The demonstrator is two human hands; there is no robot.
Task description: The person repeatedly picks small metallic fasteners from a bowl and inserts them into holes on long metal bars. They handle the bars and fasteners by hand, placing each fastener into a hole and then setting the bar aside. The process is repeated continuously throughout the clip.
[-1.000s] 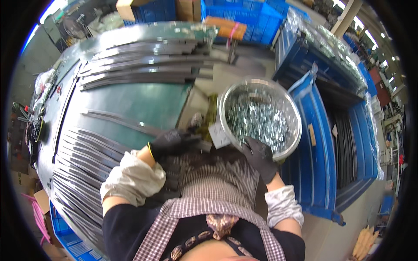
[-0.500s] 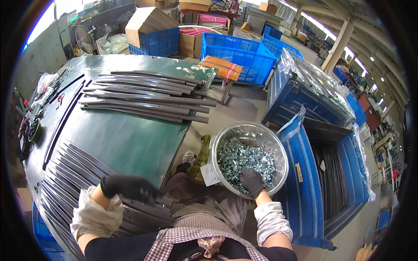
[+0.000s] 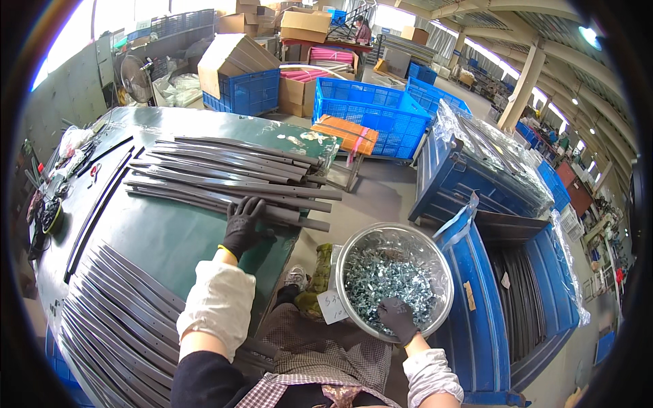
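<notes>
My left hand point(image 3: 243, 226), in a dark glove, lies with fingers spread on the nearest dark grey metal strips point(image 3: 224, 170) of the far stack, which sits on the green table point(image 3: 183, 238). To my right stands a shiny metal bowl point(image 3: 398, 236) holding a heap of small silvery metal parts point(image 3: 388, 275). Inside it, near its lower rim, my gloved right hand point(image 3: 398, 318) has its fingers curled down into the heap. The fingertips are hidden, so what they grip cannot be made out. A second stack of long curved strips point(image 3: 115, 316) covers the table's near left.
Right of the bowl stands an open blue metal bin point(image 3: 476, 292) with long dark strips inside. Beyond it is another blue bin point(image 3: 452, 173) topped with plastic wrap. An orange stool point(image 3: 347, 134) and blue crates point(image 3: 371, 102) stand past the table. Tools lie along its left edge.
My left hand has moved forward from above the near strips to the far stack, and its fingers have spread. The right hand stays in the bowl. The view has tilted up slightly.
</notes>
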